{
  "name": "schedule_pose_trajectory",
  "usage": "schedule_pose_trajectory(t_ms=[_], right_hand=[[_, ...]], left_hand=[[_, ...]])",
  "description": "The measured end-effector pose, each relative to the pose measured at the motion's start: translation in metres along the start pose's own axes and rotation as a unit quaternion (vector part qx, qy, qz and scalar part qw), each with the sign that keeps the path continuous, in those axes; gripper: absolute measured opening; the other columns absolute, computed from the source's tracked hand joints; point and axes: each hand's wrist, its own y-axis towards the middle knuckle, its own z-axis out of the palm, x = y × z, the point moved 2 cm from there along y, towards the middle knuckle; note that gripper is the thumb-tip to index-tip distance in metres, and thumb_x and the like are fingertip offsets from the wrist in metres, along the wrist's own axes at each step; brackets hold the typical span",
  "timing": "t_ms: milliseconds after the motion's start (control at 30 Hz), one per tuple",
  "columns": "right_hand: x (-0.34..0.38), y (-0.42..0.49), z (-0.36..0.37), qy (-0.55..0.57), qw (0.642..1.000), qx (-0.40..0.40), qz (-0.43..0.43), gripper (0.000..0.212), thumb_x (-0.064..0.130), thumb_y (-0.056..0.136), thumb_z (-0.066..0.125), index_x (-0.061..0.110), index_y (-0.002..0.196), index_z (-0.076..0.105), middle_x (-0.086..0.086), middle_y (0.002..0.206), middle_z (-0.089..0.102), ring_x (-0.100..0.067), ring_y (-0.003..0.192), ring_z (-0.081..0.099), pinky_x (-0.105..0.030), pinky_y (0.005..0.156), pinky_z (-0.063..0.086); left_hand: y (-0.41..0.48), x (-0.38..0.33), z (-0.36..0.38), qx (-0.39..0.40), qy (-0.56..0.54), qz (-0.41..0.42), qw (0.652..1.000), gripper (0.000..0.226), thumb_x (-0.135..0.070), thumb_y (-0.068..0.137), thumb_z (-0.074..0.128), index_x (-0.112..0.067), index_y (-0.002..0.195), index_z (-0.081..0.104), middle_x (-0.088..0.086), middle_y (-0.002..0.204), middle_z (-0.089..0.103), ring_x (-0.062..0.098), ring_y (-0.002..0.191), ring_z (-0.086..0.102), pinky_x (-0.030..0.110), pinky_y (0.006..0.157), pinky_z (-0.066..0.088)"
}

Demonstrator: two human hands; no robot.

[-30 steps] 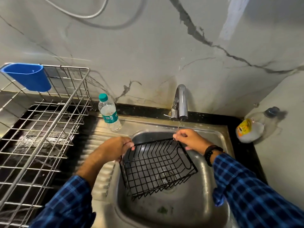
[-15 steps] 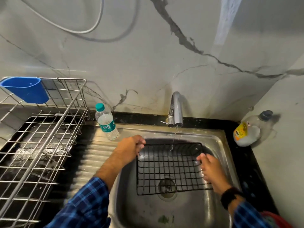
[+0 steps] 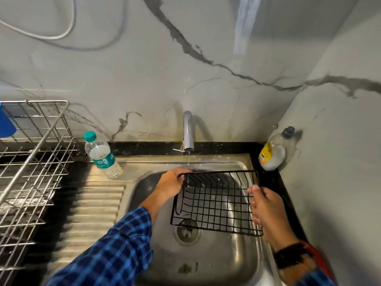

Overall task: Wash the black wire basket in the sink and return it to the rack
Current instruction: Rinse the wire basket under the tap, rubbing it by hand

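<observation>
- Black wire basket is held over the stainless steel sink, above the round drain, grid floor facing me, far wall tilted up toward the tap.
- My left hand is curled around the basket's far-left rim corner, fingers closed on the wire.
- My right hand lies along the basket's right edge, thumb over the rim wire; fingers are behind the wire, so can't tell how tight the hold is.
- Chrome tap stands behind the sink; a thin water stream drops from it onto the basket's far-left corner, next to my left hand.
- Silver wire dish rack sits left of the sink, past the ribbed drainboard.
- Clear plastic water bottle with teal cap stands at the sink's back-left corner.
- Clear soap bottle with yellow label leans at the sink's back-right corner, against the wall.
</observation>
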Motion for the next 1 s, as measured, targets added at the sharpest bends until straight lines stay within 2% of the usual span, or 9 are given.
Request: schedule_pose_trajectory(t_ms=[167,267,400,500,567,633,700,867,1000], right_hand=[[0.009,-0.010,-0.008,0.024,1.000,-0.010,-0.011,0.024,0.026,0.102,0.050,0.009,0.094,0.065,0.006,0.056,0.040,-0.006,0.040,0.028,-0.020,0.036,0.023],[0.009,-0.013,-0.012,0.053,0.998,-0.019,-0.013,0.026,0.026,0.103,0.050,0.007,0.093,0.064,0.008,0.051,0.039,-0.007,0.038,0.028,-0.019,0.036,0.023],[0.006,-0.013,-0.012,0.039,0.999,-0.005,-0.026,0.026,0.027,0.102,0.050,0.006,0.094,0.063,0.007,0.055,0.039,-0.007,0.039,0.028,-0.019,0.038,0.024],[0.003,-0.011,-0.011,-0.008,0.997,-0.012,-0.071,0.025,0.034,0.100,0.052,0.014,0.093,0.066,0.006,0.058,0.042,-0.009,0.045,0.033,-0.025,0.044,0.029],[0.002,-0.011,-0.009,-0.012,0.996,-0.015,-0.091,0.025,0.035,0.100,0.051,0.018,0.094,0.067,0.007,0.058,0.041,-0.009,0.049,0.035,-0.026,0.047,0.030],[-0.001,-0.006,-0.004,0.026,0.994,-0.017,-0.102,0.025,0.033,0.102,0.050,0.015,0.094,0.066,0.006,0.060,0.039,-0.010,0.050,0.034,-0.026,0.046,0.028],[-0.001,0.003,0.008,0.022,0.992,-0.023,-0.124,0.024,0.038,0.101,0.050,0.021,0.096,0.066,0.006,0.063,0.041,-0.011,0.053,0.036,-0.027,0.048,0.030],[-0.006,0.015,0.026,0.069,0.991,0.004,-0.112,0.026,0.038,0.103,0.048,0.025,0.083,0.061,0.011,0.061,0.038,-0.005,0.049,0.031,-0.021,0.043,0.026],[-0.020,0.018,0.016,0.103,0.990,0.033,-0.091,0.028,0.034,0.104,0.046,0.014,0.085,0.051,0.005,0.062,0.030,-0.007,0.047,0.024,-0.021,0.038,0.019]], left_hand=[[0.005,-0.036,0.005,-0.006,0.020,0.056,0.998,0.028,-0.017,0.102,0.054,-0.028,0.122,0.070,-0.012,0.117,0.066,0.003,0.101,0.060,0.017,0.091,0.043],[0.012,-0.031,0.005,-0.015,0.023,0.027,0.999,0.029,-0.012,0.102,0.051,-0.024,0.122,0.069,-0.006,0.113,0.069,0.006,0.091,0.064,0.012,0.079,0.047],[0.016,-0.016,0.020,0.030,-0.146,-0.085,0.985,0.035,-0.002,0.100,0.041,-0.019,0.119,0.065,0.005,0.103,0.070,0.014,0.070,0.060,0.028,0.063,0.051],[0.002,-0.014,0.033,0.004,-0.331,-0.137,0.934,0.037,0.008,0.096,0.035,-0.010,0.118,0.059,0.005,0.087,0.069,0.013,0.065,0.052,0.023,0.054,0.037],[-0.011,-0.007,0.039,-0.007,-0.373,-0.154,0.915,0.026,0.000,0.101,0.041,-0.011,0.116,0.059,0.002,0.088,0.069,0.012,0.067,0.055,0.023,0.057,0.040],[-0.028,0.005,0.046,0.023,-0.317,-0.177,0.931,0.015,-0.022,0.105,0.047,-0.020,0.117,0.056,0.002,0.104,0.070,0.016,0.082,0.068,0.028,0.068,0.052],[-0.042,0.017,0.053,0.034,-0.279,-0.212,0.936,0.019,-0.026,0.105,0.047,-0.021,0.122,0.053,0.002,0.115,0.067,0.020,0.090,0.073,0.035,0.071,0.060],[-0.050,0.025,0.040,-0.071,-0.319,-0.216,0.920,0.026,-0.021,0.105,0.046,0.000,0.117,0.055,0.014,0.109,0.067,0.026,0.092,0.071,0.039,0.079,0.062],[-0.065,0.041,0.027,-0.066,-0.223,-0.200,0.952,0.029,-0.043,0.100,0.053,-0.019,0.102,0.069,0.003,0.103,0.071,0.016,0.097,0.068,0.035,0.085,0.059]])
